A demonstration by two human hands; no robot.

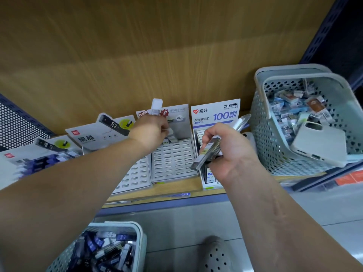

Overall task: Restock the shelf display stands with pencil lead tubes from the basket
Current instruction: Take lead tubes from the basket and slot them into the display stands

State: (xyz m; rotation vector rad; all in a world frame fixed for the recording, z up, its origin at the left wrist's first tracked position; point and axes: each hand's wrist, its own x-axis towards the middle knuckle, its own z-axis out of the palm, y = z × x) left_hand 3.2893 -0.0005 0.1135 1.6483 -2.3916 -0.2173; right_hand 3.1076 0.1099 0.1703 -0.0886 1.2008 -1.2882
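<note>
My left hand [151,132] holds a white-capped clear lead tube [156,106] upright, over the back rows of the middle white slotted display stand [172,161]. My right hand [224,148] grips a bundle of several clear and dark lead tubes [208,154] above the right stand with the blue "100" header card [215,112]. A pale green basket [110,250] full of dark and blue lead tubes sits on the floor below the shelf, at the bottom left.
A second perforated basket [261,122] with mixed packets and a white phone [320,144] stands on the shelf at the right. Further display stands [94,136] with dark pens fill the left shelf. A shoe [216,254] is on the floor below.
</note>
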